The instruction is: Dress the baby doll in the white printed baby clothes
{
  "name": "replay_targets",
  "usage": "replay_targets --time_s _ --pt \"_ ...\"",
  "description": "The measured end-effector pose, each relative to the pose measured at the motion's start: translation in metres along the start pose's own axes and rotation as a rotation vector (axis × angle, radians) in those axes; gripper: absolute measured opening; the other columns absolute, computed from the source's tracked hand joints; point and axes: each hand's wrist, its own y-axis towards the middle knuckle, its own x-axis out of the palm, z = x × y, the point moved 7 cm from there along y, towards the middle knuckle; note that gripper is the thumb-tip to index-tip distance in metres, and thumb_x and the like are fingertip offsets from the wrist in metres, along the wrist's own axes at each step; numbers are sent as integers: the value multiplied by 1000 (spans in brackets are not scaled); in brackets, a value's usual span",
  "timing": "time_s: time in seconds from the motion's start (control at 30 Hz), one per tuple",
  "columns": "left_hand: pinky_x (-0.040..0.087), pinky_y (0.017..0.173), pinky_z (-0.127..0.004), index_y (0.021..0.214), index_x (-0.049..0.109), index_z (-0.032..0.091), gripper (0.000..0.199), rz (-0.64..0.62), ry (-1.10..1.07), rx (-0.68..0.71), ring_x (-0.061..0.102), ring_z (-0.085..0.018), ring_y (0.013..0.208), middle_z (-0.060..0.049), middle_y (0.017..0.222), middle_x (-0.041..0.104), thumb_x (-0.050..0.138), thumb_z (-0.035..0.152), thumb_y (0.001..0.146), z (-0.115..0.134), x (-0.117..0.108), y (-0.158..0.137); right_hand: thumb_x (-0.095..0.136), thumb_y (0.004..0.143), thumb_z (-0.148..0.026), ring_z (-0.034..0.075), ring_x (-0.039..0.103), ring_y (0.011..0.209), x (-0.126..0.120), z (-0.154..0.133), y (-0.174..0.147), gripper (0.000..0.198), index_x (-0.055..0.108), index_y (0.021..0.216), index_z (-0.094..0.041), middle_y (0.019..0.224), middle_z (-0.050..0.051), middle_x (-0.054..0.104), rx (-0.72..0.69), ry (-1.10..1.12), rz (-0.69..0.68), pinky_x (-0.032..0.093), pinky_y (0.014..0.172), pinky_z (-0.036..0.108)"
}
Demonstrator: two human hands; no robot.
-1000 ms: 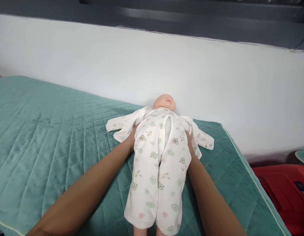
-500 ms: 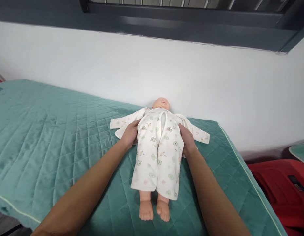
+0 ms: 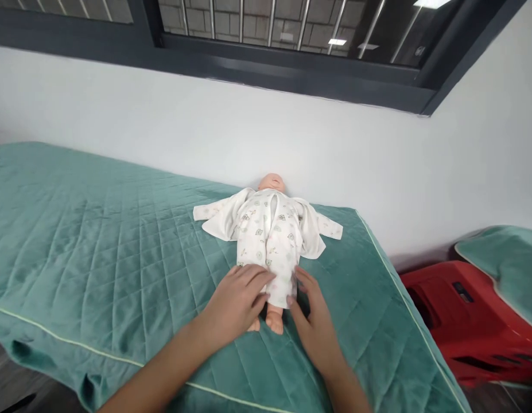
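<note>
White wall [image 3: 162, 126] spans the far side, with a dark window frame [image 3: 266, 66] and upright metal bars [image 3: 272, 23] above it at 12 o'clock. Beneath the doll [image 3: 272, 183], a green quilted cover [image 3: 119, 229] spreads out, its near border edged in pale piping and hanging toward dark floor [image 3: 46, 398] at 8 o'clock. At 4 o'clock, past the cover's edge, is a red plastic piece [image 3: 472, 315], with green cloth [image 3: 507, 261] lying over part of it nearer 3 o'clock.

On its back, the doll has its head at 12 o'clock just beside the wall and its feet at 6. Its white shirt [image 3: 226, 215] has sleeves pointing to 9 and 4 o'clock, with loose flaps spread on 2 sides. Printed trousers [image 3: 259, 223] reach over its chest.

At 7 o'clock, the left hand [image 3: 233, 301] covers 1 lower trouser leg, fingers bent and thumb apart, blocking that cuff and most of 1 foot. At 5 o'clock, the right hand [image 3: 315, 327] has thumb and fingertips apart at the other leg's outer edge. Both hands are partly open; whether either pinches cloth, I cannot tell
</note>
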Motion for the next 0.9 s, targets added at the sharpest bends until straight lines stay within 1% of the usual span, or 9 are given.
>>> replay_targets --time_s 0.1,0.17,0.23,0.37,0.5,0.57,0.63,0.77,0.9 --pt "46 87 -38 108 62 22 26 -118 65 -42 61 -22 104 -3 109 67 59 10 86 2 7 2 53 90 -15 25 49 132 6 -3 -10 48 48 136 -24 143 11 50 8 -120 -26 40 113 52" --pt "45 86 -36 104 62 22 25 -134 77 -66 60 -22 104 -3 108 66 61 9 83 1 7 2 54 83 -8 27 51 127 9 -6 -8 50 52 131 -22 136 12 54 -21 -184 -26 43 109 51" --pt "43 84 -35 104 62 23 25 -139 73 -73 60 -21 104 -2 108 66 64 10 82 2 7 2 55 80 -6 27 55 119 9 -10 -6 44 56 121 -20 126 12 58 -49 -217 0 47 102 50" --pt "39 82 -36 104 61 24 24 -152 84 -89 59 -22 104 0 104 68 66 13 84 9 9 -1 49 90 -11 22 61 92 2 -15 -7 18 60 100 -21 99 7 63 -85 -170 65 53 82 40" --pt "37 83 -36 99 60 23 14 -150 43 -116 60 -21 97 1 97 67 67 22 87 18 13 2 46 96 -16 19 63 86 -5 -31 -15 17 61 99 -22 93 6 64 -243 -55 93 53 77 35" --pt "37 83 -36 94 58 22 9 -129 37 -120 60 -20 93 1 92 66 64 22 88 22 14 4 47 96 -17 19 63 86 -8 -37 -18 15 61 98 -22 92 6 65 -288 -29 106 53 77 34" --pt "38 82 -37 92 58 22 6 -92 56 -112 60 -20 91 0 91 66 58 17 89 26 14 6 48 96 -17 18 63 85 -10 -39 -19 13 60 98 -22 91 5 65 -290 -6 118 53 77 34" --pt "42 80 -36 93 57 21 17 3 71 -102 60 -20 87 -1 89 65 49 8 87 35 9 0 48 96 -15 19 63 90 -12 -35 -18 14 60 99 -21 95 6 65 -253 -57 132 53 81 35" --pt "44 74 -36 91 54 20 15 130 64 -97 59 -20 82 -3 87 64 46 8 89 44 -3 -16 48 96 -14 20 63 93 -13 -37 -23 18 62 104 -22 100 7 65 -211 -144 111 54 82 35"
